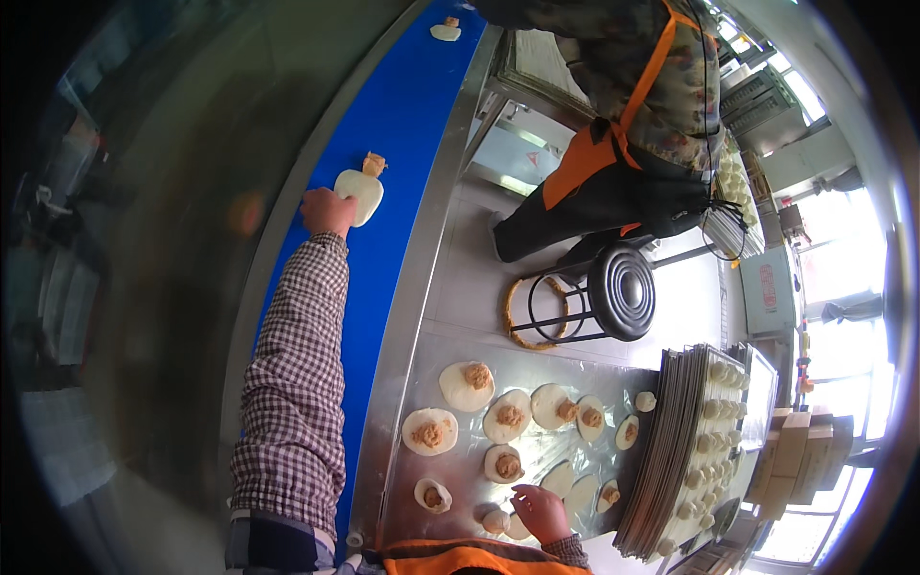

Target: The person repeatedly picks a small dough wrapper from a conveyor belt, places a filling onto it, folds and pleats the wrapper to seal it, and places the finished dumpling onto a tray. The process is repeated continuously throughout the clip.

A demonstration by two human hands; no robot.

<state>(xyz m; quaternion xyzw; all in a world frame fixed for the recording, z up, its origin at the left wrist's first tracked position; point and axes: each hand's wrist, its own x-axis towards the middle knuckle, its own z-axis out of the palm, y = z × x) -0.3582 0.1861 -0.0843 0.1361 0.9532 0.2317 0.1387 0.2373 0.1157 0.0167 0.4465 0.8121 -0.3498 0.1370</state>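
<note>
Head view, dough round: I see one pale dough round (364,203) lying on the blue belt (402,125), an orange-brown lump of filling (374,165) at its far edge.
Left hand: it touches the round's left edge with fingers bent; I cannot tell whether they pinch it (328,211).
Right hand: fingers loosely parted, low over the metal surface (613,369), just beside some plain rounds (580,494); I point at it here (543,515).
Surface: several filled rounds (452,383) lie spread out.
Right of it: stacked trays (661,431), white dough pieces (712,409) on top.
Beyond: a black stool (621,290) and a co-worker in an orange apron (580,165).
</note>
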